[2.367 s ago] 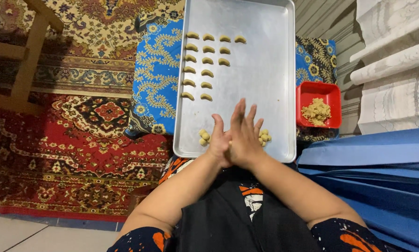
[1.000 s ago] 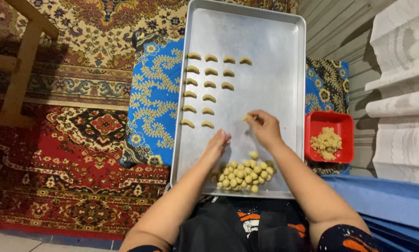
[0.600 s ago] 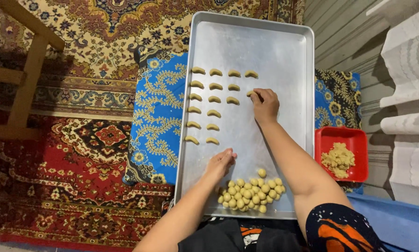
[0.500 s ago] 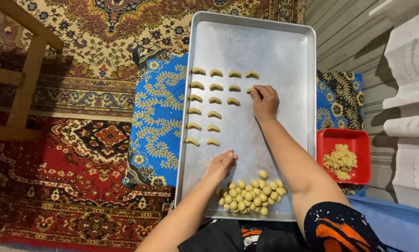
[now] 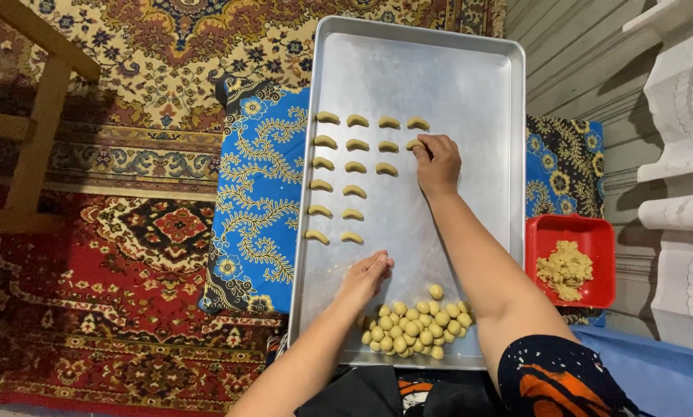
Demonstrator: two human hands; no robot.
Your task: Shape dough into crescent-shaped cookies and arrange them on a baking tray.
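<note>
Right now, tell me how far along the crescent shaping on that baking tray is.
Done: about fourteen crescents lie in neat rows on the metal tray. In hand: the right hand sets another at the end of the second row, while the left hand rests on the tray beside the dough balls. Left: that heap of unshaped balls, plus the dough in the red container.
</note>
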